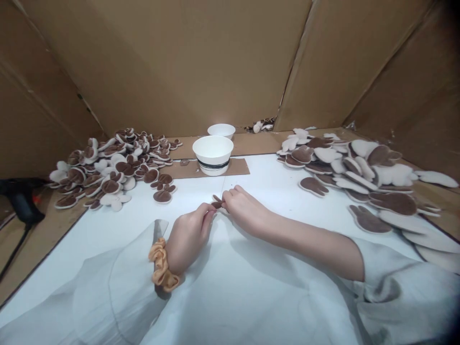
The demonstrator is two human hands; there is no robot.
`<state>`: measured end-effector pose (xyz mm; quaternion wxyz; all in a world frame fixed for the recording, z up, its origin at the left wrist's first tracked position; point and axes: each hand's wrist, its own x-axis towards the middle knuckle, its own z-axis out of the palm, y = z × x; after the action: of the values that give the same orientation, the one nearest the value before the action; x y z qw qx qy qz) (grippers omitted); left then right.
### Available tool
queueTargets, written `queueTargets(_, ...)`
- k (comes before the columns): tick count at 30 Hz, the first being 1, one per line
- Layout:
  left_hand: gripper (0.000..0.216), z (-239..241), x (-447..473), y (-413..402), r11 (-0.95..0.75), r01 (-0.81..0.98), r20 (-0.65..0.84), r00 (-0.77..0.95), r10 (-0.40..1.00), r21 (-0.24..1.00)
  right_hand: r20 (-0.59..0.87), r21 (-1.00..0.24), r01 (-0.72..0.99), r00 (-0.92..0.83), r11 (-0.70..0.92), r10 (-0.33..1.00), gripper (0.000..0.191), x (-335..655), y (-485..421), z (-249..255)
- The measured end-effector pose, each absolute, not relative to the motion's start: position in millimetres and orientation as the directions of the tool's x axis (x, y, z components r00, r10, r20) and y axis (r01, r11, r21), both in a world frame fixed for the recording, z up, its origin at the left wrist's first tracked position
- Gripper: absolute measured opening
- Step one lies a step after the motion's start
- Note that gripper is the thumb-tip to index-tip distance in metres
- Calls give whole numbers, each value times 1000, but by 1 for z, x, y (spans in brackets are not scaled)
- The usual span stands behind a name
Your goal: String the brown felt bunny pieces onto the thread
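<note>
Both hands meet at the middle of the white work surface (273, 172), pinching one small brown plush fabric piece (216, 204) between them. My left hand (189, 235) grips its left side between thumb and fingers, and an orange scrunchie (161, 266) circles that wrist. My right hand (244, 208) has its fingers closed on the other side of the piece. Much of the piece is hidden by the fingers, so its full shape does not show. Beyond the hands stands a white bowl (212, 148) with a dark band near its base.
On the left lies a heap of small brown-and-white plush pieces (111, 179); on the right, a pile of larger bunny-head-shaped ones (391, 203). A second white bowl (221, 129) stands behind the first. A black glue gun (23, 201) sits at far left. Cardboard walls (187, 62) enclose the table.
</note>
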<state>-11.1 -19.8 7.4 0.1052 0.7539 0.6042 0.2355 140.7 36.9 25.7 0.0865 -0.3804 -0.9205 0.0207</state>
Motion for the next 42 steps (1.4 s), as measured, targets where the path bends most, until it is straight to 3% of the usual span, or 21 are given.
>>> queueTargets(7,17,9,-11,-20,-194,866,166,131,977,460,191,-274,700,-632,660,751,13,146,43,25)
queueTargets(15,18,9,-11,-20,-204,868,178,136,974,454,174,-291,701,-630,651,757,13,146,42,26)
queueTargets(23,17,10,-10,-20,-267,848,238,173,956,458,162,-157,691,-687,706,708,14,141,39,21)
queueTargets(36,19,13,-14,-7,-397,817,236,325,916,419,147,-48,611,-778,790,610,16,139,37,16)
queueTargets(42,20,21,-27,15,-397,742,217,333,918,540,246,-31,471,-851,882,463,20,144,39,12)
